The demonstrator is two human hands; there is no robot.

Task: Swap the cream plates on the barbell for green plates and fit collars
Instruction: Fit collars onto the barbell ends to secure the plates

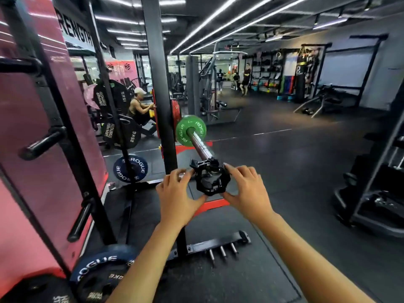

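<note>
Collar (213, 182) in both hands is the centre of this moment: a black clamp ring held right at the near tip of the barbell sleeve (200, 147), its hole seemingly in line with the bar. The left hand (178, 196) holds it from the left with thumb under the lower edge and curled fingers at the upper side; the right hand (244, 193) mirrors it, thumb below and bent fingers over the top right. Both are about equally near, each pinching the ring rather than wrapping it. The bar's long axis runs away from the person, up and a little left, toward the green plate (191, 130) already seated far along the sleeve beside the black rack upright (162, 106). So the collar has to travel straight along that axis, away from the hands, until it meets the plate; a wide stretch of bare sleeve lies between them. Judging from this, the plate swap on this end is done and the collar is the step in hand. Whether the ring is already over the tip or just short of it is hard to tell, since the collar covers the bar end. Its lever (197, 164) sticks out at the upper left, apparently unlatched. The bar's far end is hidden behind the upright, and no cream plates can be made out.
</note>
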